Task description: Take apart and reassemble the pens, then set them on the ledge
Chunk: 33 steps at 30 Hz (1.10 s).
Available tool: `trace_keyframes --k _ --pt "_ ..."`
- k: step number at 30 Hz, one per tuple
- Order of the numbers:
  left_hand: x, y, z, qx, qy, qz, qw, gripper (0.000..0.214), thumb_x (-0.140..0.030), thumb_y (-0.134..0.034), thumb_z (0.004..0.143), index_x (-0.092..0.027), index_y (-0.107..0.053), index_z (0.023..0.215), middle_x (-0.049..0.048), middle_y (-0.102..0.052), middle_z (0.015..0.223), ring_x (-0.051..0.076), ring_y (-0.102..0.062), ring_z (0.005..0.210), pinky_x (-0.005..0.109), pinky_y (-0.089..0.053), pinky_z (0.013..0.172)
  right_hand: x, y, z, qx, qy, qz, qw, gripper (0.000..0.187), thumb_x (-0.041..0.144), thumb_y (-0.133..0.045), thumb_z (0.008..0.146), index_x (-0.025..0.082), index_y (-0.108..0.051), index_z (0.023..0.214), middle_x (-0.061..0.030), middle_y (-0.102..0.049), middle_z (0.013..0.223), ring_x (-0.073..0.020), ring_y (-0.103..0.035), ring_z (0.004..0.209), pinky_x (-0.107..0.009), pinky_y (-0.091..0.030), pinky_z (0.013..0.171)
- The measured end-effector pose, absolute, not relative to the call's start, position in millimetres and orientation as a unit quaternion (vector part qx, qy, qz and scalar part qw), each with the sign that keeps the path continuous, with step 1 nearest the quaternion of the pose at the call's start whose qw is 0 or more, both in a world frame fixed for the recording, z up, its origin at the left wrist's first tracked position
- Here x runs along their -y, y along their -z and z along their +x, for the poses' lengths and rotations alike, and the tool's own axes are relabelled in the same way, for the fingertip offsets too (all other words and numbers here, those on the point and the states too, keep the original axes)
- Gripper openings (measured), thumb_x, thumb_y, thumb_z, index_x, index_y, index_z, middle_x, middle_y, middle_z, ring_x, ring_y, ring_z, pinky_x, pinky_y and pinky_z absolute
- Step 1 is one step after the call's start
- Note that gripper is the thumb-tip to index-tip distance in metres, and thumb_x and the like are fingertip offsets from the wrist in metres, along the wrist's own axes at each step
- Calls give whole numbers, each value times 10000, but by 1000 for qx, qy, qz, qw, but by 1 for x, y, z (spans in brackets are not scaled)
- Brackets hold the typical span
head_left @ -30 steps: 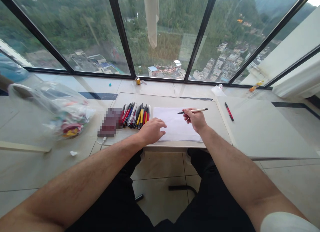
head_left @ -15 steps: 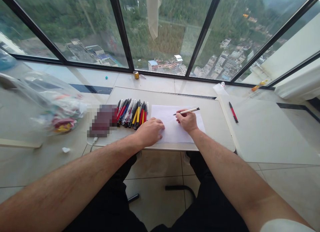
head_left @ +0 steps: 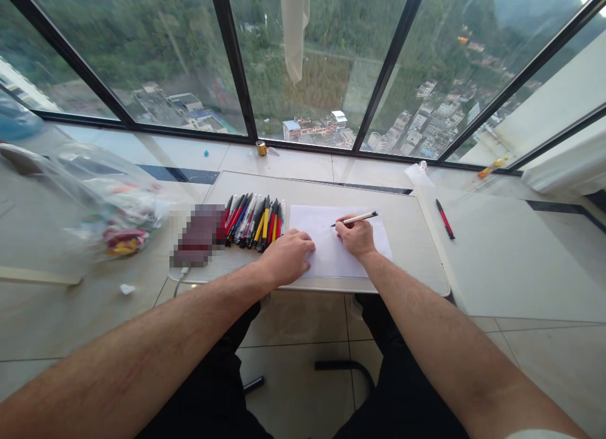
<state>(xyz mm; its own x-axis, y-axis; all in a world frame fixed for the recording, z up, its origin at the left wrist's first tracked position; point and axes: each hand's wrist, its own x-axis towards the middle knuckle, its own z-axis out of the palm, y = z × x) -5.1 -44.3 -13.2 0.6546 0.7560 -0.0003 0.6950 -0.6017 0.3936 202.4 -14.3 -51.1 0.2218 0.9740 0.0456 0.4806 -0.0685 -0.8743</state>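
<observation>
In my right hand (head_left: 356, 237) is a white pen (head_left: 362, 217) with dark ends, gripped as for writing. Its tip points left and down at a white sheet of paper (head_left: 326, 262); whether it touches cannot be made out. My left hand (head_left: 290, 256) rests on the sheet's left edge, fingers loosely bent and lying on the paper, holding nothing. Left of the sheet, many pens (head_left: 253, 221) lie side by side in red, black, yellow, blue and clear. No clear marks show on the paper.
A blurred-out dark red object (head_left: 199, 236) with a cable lies at the left of the small table (head_left: 411, 237). On a board (head_left: 511, 256) at the right is a red and black pen (head_left: 445, 219). A plastic bag (head_left: 118, 218) stands left; a small can (head_left: 261, 148) sits by the window.
The whole view has shifted slightly, so things sit a little lower. My right hand and the white pen have moved very slightly on the sheet; my left hand stays on the paper.
</observation>
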Motion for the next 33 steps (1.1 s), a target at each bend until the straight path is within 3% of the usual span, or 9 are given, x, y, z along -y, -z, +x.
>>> trace_keyframes --k 10,16,25,33 --pt "44 14 -5 -410 -74 892 175 304 -223 -629 730 -165 -738 1008 93 -671 1100 276 -561 1052 382 -429 1003 13 50 201 537 -270 -696 393 150 311 -573 719 211 -683 739 15 -652 536 -188 -662 605 -282 -520 684" --pt "44 14 -6 -410 -71 893 170 306 -223 -627 730 -173 -737 1011 90 -668 1107 266 -565 1048 373 -430 1002 11 53 201 528 -279 -696 399 160 322 -575 725 208 -684 750 17 -652 538 -177 -661 567 -268 -527 636" --pt "44 15 -6 -414 -76 890 176 302 -223 -639 723 -168 -733 1005 97 -663 1080 268 -561 1047 372 -430 1006 12 51 202 475 -324 -689 442 140 313 -603 706 193 -671 734 12 -642 551 -155 -628 485 -250 -529 504" --pt "43 13 -7 -413 -72 890 176 308 -203 -622 723 -163 -728 1009 105 -666 1092 274 -563 1055 378 -442 994 11 39 211 439 -349 -640 525 224 314 -608 728 166 -667 885 -8 -648 654 -141 -605 524 -243 -503 434"
